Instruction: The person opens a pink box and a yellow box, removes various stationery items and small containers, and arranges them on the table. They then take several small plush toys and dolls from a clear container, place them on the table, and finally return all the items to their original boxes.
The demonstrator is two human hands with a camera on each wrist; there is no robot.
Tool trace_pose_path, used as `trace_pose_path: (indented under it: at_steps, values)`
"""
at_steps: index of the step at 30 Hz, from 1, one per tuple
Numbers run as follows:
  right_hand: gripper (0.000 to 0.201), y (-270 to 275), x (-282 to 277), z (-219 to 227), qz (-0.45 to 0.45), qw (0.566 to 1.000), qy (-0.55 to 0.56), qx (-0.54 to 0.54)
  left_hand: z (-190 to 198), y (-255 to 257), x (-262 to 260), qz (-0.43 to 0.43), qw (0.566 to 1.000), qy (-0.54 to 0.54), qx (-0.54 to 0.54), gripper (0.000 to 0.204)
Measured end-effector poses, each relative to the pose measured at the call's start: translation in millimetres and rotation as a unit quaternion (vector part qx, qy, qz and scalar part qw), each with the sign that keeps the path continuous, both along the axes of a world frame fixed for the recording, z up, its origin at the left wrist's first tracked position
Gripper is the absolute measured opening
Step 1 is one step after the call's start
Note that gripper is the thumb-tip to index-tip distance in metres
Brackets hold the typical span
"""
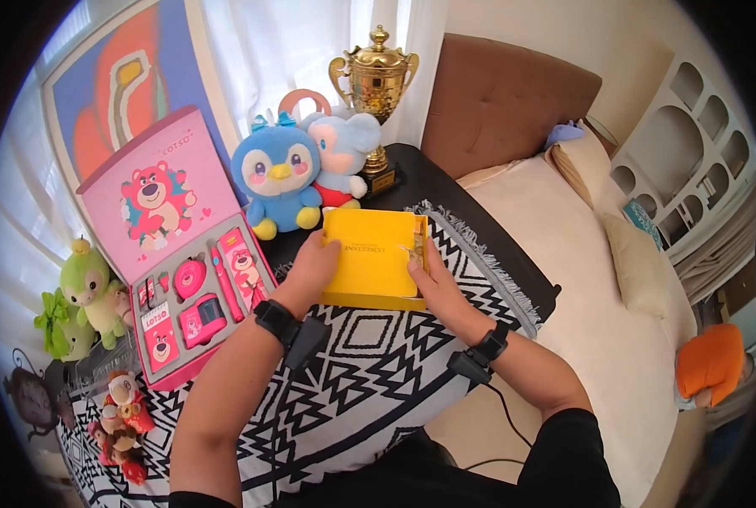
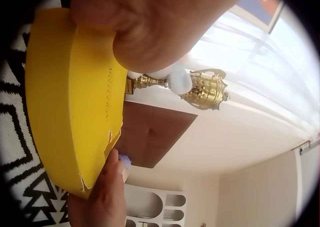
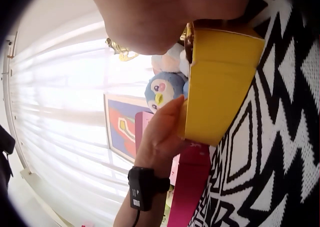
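Note:
A shallow yellow box (image 1: 374, 258) with small dark lettering on its top is held over the patterned cloth. My left hand (image 1: 313, 264) grips its left side, thumb lying on the top face. On the opposite side my right hand (image 1: 437, 284) holds the right end, thumb at the edge of a narrow gap where something brownish-gold shows inside. In the left wrist view the yellow top (image 2: 97, 82) has a torn or creased edge near the right hand (image 2: 107, 194). The right wrist view shows the box's plain yellow side (image 3: 220, 82); the fingers underneath are mostly hidden.
To the left stands an open pink gift box (image 1: 187, 317) with several pink items. Behind are a blue penguin plush (image 1: 281, 173), a paler plush (image 1: 344, 152) and a gold trophy (image 1: 378, 85). Green plushes (image 1: 90, 284) and small red-brown dolls (image 1: 124, 423) sit farther left; a bed (image 1: 556, 254) is right.

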State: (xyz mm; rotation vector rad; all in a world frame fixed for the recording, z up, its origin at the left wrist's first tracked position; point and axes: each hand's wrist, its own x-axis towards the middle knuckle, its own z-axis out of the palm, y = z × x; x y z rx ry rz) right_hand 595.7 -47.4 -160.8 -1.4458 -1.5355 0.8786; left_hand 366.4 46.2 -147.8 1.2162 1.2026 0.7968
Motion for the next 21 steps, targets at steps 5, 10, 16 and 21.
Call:
trace_pose_path:
  at_steps: [5,10,16,21]
  values:
    - [0.080,3,-7,-3,0.015,0.992,0.117,-0.043,-18,-1,2,0.094,0.992,-0.003,0.081,0.052]
    - [0.078,-25,-26,4,0.029,0.979,0.187,-0.070,-4,-13,-11,0.002,0.955,0.243,0.171,0.054]
    - [0.090,-75,-43,4,0.014,0.996,0.078,-0.039,4,-15,-31,-0.046,0.869,0.341,0.356,0.050]
    - [0.101,-45,-7,34,0.062,0.891,-0.409,0.189,13,-45,-32,0.071,0.755,0.466,0.456,0.052]
